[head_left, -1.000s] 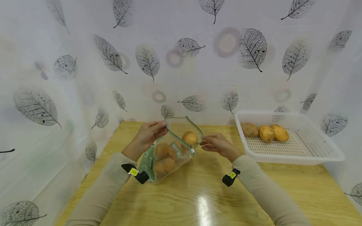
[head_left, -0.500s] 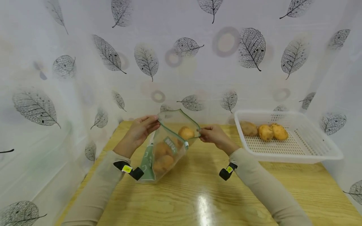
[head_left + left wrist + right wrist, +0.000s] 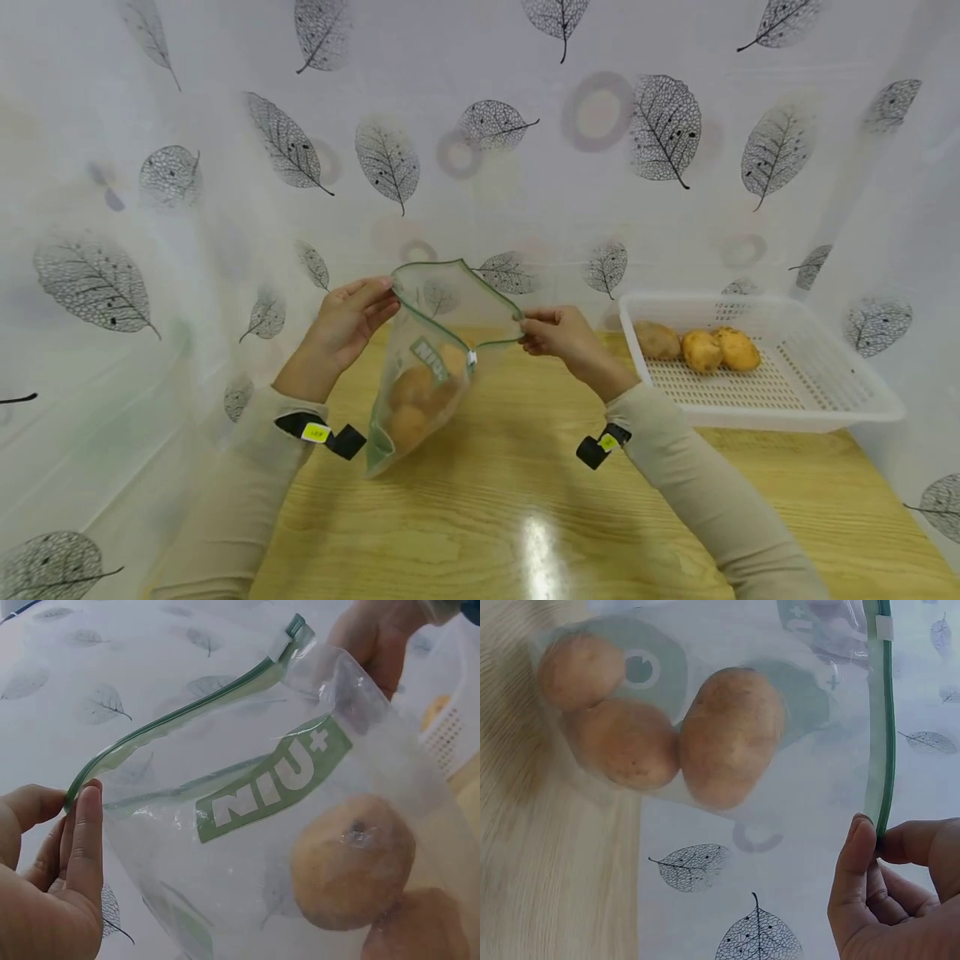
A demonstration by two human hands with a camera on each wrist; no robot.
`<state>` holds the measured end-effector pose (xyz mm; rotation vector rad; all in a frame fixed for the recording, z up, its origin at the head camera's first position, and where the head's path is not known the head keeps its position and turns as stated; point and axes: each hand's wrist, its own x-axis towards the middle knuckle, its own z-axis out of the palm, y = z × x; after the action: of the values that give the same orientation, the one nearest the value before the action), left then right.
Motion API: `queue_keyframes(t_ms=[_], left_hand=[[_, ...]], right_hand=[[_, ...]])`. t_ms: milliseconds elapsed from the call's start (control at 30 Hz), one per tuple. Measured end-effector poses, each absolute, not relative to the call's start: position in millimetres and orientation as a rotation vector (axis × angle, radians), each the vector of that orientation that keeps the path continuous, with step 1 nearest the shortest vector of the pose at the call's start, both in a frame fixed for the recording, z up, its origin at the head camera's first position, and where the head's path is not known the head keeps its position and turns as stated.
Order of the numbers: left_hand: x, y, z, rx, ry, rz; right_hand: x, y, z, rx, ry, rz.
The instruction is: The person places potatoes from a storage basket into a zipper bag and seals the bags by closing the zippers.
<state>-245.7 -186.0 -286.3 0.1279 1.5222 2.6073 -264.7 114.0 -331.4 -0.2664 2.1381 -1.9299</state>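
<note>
A clear zip bag [image 3: 442, 392] with a green-edged mouth hangs between both hands, its mouth spread apart. My left hand [image 3: 341, 333] pinches the left end of the rim between thumb and fingers. At the opposite end, my right hand [image 3: 562, 340] pinches the rim the same way. Several potatoes [image 3: 731, 739] lie low in the bag, seen through the plastic in both wrist views. A white slider [image 3: 472, 358] sits on the green zip strip [image 3: 889, 750] at the near side. Green "NIU+" print [image 3: 274, 780] faces the left wrist camera.
On the right of the wooden table [image 3: 480, 517] stands a white perforated basket [image 3: 795, 408] with 3 potatoes [image 3: 702, 351] at its left end. A leaf-patterned sheet [image 3: 495, 192] hangs behind and at the sides.
Both hands have risen, the left also moving outward to the left. The bag has been pulled up more upright, its mouth stretched wider, and the potatoes have settled lower in it.
</note>
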Motion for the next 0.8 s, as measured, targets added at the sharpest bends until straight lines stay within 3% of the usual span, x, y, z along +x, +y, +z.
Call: queue_keyframes(t_ms=[533,800], left_hand=[[-240.6,-195.9,-258.6,0.285,1.459,2.698],[-243.4,-190.3,-274.4,0.173,1.528,2.624]], right_hand=[[-258.0,111.8,-322.1,-0.419,2.088,-2.122],[-258.9,112.9,-331.6,-0.386,2.065,-2.052]])
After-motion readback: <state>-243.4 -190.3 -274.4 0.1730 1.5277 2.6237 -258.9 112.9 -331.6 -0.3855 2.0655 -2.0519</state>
